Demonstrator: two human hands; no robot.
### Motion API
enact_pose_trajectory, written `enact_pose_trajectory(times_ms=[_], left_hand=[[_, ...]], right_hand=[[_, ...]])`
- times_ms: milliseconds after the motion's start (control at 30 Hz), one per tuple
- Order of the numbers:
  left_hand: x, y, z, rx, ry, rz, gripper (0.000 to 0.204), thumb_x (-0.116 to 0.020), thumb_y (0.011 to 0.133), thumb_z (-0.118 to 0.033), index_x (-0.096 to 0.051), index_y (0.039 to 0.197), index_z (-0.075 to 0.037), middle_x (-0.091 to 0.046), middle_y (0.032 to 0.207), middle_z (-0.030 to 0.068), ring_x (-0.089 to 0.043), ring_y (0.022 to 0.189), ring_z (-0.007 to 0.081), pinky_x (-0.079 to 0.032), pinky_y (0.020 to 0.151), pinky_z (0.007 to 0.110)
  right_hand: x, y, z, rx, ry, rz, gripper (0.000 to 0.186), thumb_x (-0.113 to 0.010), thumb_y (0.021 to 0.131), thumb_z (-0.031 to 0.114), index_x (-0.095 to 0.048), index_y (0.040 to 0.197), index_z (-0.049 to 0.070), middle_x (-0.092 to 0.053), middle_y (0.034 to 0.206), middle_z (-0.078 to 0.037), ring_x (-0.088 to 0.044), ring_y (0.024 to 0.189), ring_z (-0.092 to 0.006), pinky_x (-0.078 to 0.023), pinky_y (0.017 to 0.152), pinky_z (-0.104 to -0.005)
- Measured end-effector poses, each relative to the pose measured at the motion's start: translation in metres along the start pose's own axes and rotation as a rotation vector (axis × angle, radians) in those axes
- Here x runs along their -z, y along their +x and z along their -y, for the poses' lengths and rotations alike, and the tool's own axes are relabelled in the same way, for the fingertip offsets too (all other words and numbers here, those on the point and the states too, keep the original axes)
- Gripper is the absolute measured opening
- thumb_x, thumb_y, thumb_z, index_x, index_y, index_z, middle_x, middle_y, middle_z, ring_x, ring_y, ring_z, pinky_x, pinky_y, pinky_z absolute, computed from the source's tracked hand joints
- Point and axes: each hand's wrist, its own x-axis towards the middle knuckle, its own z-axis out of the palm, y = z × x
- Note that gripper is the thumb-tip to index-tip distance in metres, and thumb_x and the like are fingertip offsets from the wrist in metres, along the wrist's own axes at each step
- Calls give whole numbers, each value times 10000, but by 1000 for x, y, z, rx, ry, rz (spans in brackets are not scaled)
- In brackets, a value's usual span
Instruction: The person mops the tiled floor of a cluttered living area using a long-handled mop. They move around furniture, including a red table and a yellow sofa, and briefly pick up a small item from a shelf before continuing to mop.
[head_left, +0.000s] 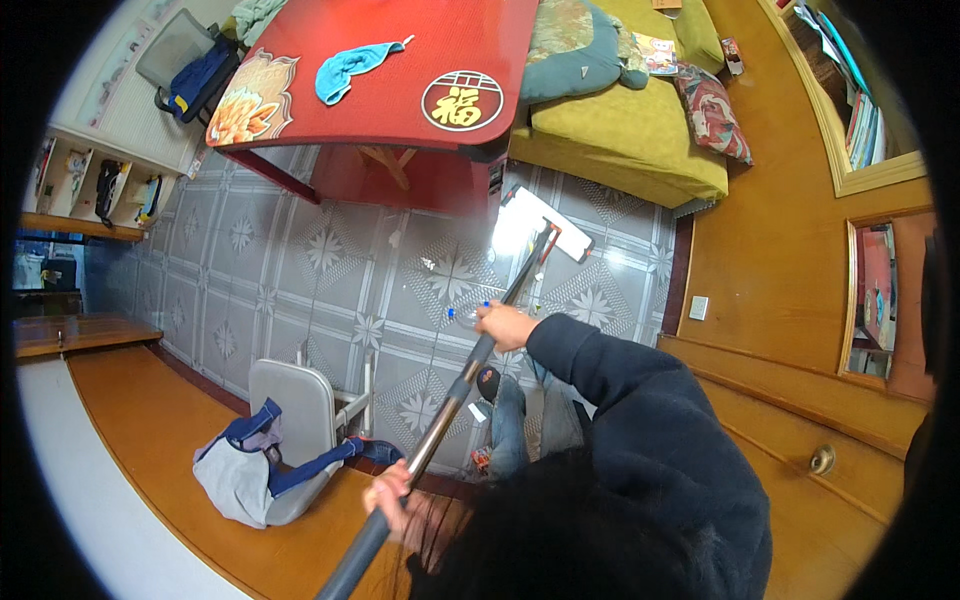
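Both my hands grip the long dark and metallic pole of a flat mop (428, 440), which slants from the lower left up towards the right. My left hand (390, 497) is closed round it near the bottom of the view. Higher on the pole is my right hand (507, 326), also closed, in a dark sleeve. The white mop head (570, 235) rests on the grey patterned tiles (335, 290) between the red table and the yellow sofa. White scraps (428, 264) lie on the tiles. Small blue pieces (452, 313) show beside my right hand; their kind is unclear.
A red table (400, 115) bearing a blue cloth (355, 70) stands ahead. Right of it is a yellow sofa (620, 150) with a patterned cushion (712, 112). A grey folding chair (290, 405) with a grey and navy garment (235, 478) is at left. Wooden panelling (760, 270) lines the right.
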Motion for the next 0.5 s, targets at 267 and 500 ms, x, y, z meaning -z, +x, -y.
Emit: enact_pose_trajectory(times_ms=[267,500], left_hand=[[9,37,-137,6,92,-99,256,-474,906,-141,-363,676,-125,-359,552,-7,-378,573,131,-332,664,324],[26,35,-128,9,-32,52,277,-559,849,-185,-355,666,-147,-369,536,-25,-377,559,120,-301,640,310]], right_hand=[[-6,1,157,-64,239,-82,355,-694,595,88,-641,945,61,-531,973,-131,-512,931,-356,-496,771,-439],[34,-41,166,-261,172,-226,352,-697,553,55,-586,887,37,-495,976,-134,-481,964,-344,-490,788,-426]])
